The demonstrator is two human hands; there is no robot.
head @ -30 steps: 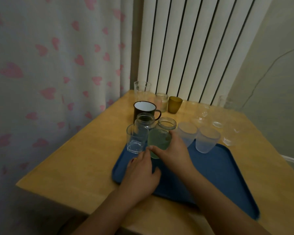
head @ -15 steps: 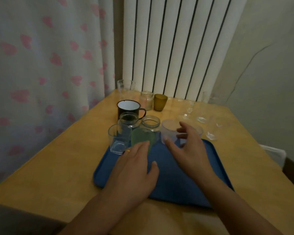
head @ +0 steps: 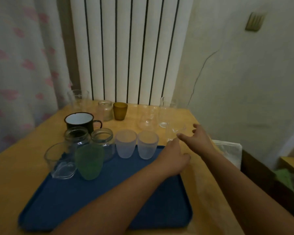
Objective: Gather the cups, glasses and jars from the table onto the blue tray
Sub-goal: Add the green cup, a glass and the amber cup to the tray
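Green cup [head: 89, 161] now stands released on the blue tray [head: 61, 197], well left of your left hand [head: 172, 158]. Both hands have left it, open and holding nothing. Your right hand [head: 199, 139] reaches with spread fingers toward the clear glass [head: 174, 133] just beyond them, so that glass seems next.

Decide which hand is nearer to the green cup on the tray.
The left hand is nearer: it hovers over the tray's far right corner, well right of the green cup. The right hand is farther right, off the tray.
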